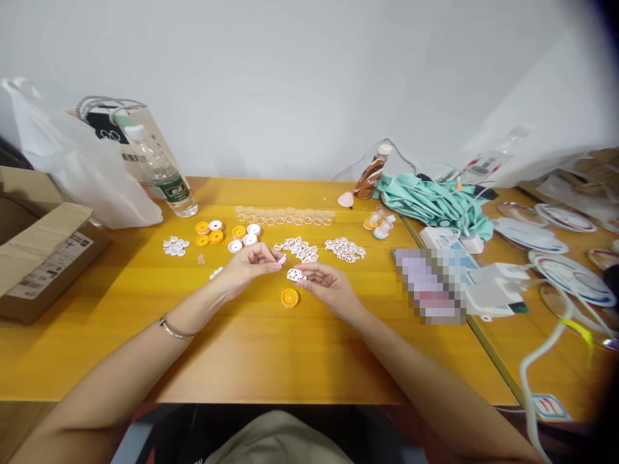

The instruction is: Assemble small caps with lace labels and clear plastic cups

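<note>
My left hand (256, 263) pinches a small white piece (282, 260), too small to make out its form. Just to the right, my right hand (326, 285) holds a flat white cut-out plastic piece (294, 274) by its narrow end. The two pieces are close together but apart. Below them an orange round cap-like part (289, 298) lies on the table. Beyond my hands are two piles of similar white cut-out pieces, a left pile (300, 248) and a right pile (345, 249). Some small white parts (216, 272) are partly hidden by my left hand.
Rows of clear round cups (285, 216) stand behind orange and white round parts (209, 237). White discs (176, 245) lie left. A water bottle (176, 190) and cardboard box (53, 258) stand at left; a brown drink bottle (371, 173), green cloth (435, 200) and blurred phone-like object (428, 287) at right.
</note>
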Demonstrator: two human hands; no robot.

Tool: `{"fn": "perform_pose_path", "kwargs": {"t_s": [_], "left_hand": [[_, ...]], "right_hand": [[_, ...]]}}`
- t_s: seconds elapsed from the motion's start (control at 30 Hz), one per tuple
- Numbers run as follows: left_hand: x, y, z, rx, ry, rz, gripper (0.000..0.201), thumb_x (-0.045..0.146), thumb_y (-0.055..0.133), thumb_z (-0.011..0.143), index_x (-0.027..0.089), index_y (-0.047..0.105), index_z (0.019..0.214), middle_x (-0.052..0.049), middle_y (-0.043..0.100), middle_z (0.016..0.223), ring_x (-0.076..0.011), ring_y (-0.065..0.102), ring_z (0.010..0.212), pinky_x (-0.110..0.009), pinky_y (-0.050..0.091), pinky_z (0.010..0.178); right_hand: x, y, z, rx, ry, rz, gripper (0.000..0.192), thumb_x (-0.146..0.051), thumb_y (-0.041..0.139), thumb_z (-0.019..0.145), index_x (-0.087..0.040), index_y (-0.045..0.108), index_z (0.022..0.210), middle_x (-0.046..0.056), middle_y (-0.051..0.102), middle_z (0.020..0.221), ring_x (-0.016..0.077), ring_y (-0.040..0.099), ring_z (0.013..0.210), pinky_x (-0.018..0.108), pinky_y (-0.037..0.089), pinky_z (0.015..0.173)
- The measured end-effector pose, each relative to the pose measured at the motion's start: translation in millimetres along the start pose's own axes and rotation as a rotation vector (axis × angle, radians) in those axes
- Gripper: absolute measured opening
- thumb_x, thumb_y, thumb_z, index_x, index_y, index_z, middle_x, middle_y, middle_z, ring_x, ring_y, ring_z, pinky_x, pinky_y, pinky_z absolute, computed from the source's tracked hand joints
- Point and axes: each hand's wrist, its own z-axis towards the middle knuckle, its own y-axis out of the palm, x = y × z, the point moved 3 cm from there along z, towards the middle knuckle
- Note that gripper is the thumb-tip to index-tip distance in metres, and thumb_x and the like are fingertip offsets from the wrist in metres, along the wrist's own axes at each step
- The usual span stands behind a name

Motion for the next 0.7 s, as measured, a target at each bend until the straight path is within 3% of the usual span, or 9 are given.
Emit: {"fn": "perform_pose_path", "kwargs": {"t_s": [0.07, 0.13, 0.2, 0.37, 0.57, 0.7], "left_hand": [[-0.2, -1.1, -1.3, -0.006, 0.020, 0.042, 0.024, 0.016, 0.074, 0.069, 0.019, 0.061, 0.088, -0.001, 0.068, 0.090, -0.0099, 0.061, 0.084, -0.026, 0.045, 0.083], [-0.1, -1.8, -3.3, -0.015, 0.045, 0.080, 0.044, 0.016, 0.073, 0.071, 0.024, 0.056, 0.110, 0.000, 0.067, 0.091, -0.0104, 0.061, 0.085, -0.027, 0.045, 0.084], [-0.2, -1.6, -5.3, -0.022, 0.070, 0.137, 0.052, 0.017, 0.072, 0.072, 0.025, 0.053, 0.120, -0.001, 0.066, 0.094, -0.0116, 0.060, 0.086, -0.027, 0.045, 0.084], [-2.3, 2.1, -7.7, -0.049, 0.093, 0.267, 0.027, 0.021, 0.069, 0.075, 0.019, 0.065, 0.101, -0.004, 0.065, 0.098, -0.0135, 0.061, 0.088, -0.029, 0.047, 0.085], [3.3, 5.5, -8.5, -0.015, 0.144, 0.226, 0.022, 0.019, 0.069, 0.073, 0.016, 0.060, 0.092, -0.004, 0.065, 0.095, -0.0129, 0.063, 0.086, -0.029, 0.049, 0.084], [6.9, 8.3, -11.3, 0.017, 0.251, 0.335, 0.021, 0.020, 0.070, 0.073, 0.015, 0.059, 0.091, -0.005, 0.066, 0.094, -0.0143, 0.061, 0.089, -0.029, 0.048, 0.083]], "right_hand": [[1.7, -0.4, 0.4, -0.004, 0.004, -0.013, 0.024, -0.028, 0.073, 0.068, -0.025, 0.069, 0.092, -0.001, 0.070, 0.086, 0.0120, 0.064, 0.079, 0.029, 0.051, 0.081], [3.2, -0.4, 0.7, -0.009, 0.015, -0.023, 0.025, -0.030, 0.073, 0.069, -0.025, 0.068, 0.093, 0.000, 0.070, 0.085, 0.0125, 0.064, 0.079, 0.030, 0.052, 0.081], [4.0, 0.1, 0.6, -0.011, 0.024, -0.026, 0.027, -0.032, 0.073, 0.068, -0.024, 0.068, 0.094, 0.000, 0.070, 0.086, 0.0129, 0.065, 0.079, 0.030, 0.052, 0.081], [3.7, 2.1, 0.6, -0.009, 0.019, -0.014, 0.028, -0.032, 0.074, 0.067, -0.024, 0.068, 0.093, 0.001, 0.071, 0.089, 0.0135, 0.065, 0.082, 0.031, 0.051, 0.083], [3.6, 2.1, 1.1, -0.004, 0.028, -0.003, 0.026, -0.031, 0.074, 0.067, -0.024, 0.069, 0.092, 0.001, 0.072, 0.089, 0.0137, 0.066, 0.081, 0.032, 0.052, 0.083], [2.7, 2.2, 0.5, -0.005, 0.049, 0.016, 0.028, -0.032, 0.075, 0.066, -0.024, 0.069, 0.091, 0.000, 0.072, 0.086, 0.0134, 0.067, 0.078, 0.032, 0.053, 0.083]]}}
